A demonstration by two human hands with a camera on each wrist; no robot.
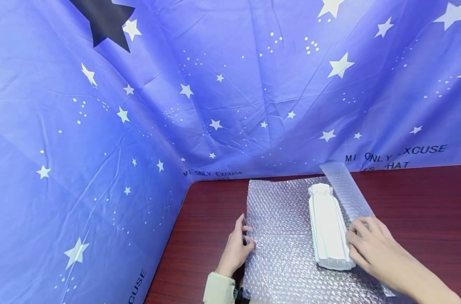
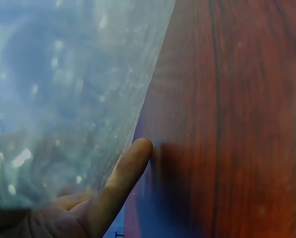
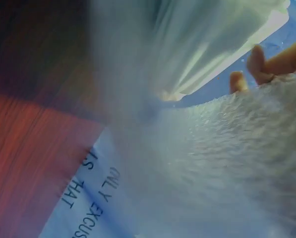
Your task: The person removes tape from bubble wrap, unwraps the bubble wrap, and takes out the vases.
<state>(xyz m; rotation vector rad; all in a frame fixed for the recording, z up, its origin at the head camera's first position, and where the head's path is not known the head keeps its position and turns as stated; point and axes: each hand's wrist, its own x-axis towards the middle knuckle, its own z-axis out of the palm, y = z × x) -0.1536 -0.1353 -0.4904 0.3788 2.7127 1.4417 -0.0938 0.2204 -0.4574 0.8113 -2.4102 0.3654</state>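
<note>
A white faceted vase point(image 1: 328, 228) with a narrowed neck lies on a sheet of bubble wrap point(image 1: 277, 236), its neck toward the back curtain. On the right, my right hand point(image 1: 370, 240) grips the raised side strip of the wrap, fingers curled close beside the vase's base. My left hand point(image 1: 235, 249) is at the sheet's left edge, fingers extended and touching it. The left wrist view shows one straight finger point(image 2: 130, 166) along that edge, the palm partly behind the clear plastic. In the right wrist view the wrap point(image 3: 227, 148) blurs across much of the picture.
A dark red wood-grain table point(image 1: 424, 211) lies under the wrap. A blue curtain point(image 1: 230, 93) with white stars and printed words rises behind and along the left side. My left wrist wears a dark band point(image 1: 241, 294) by a pale cuff point(image 1: 219, 288).
</note>
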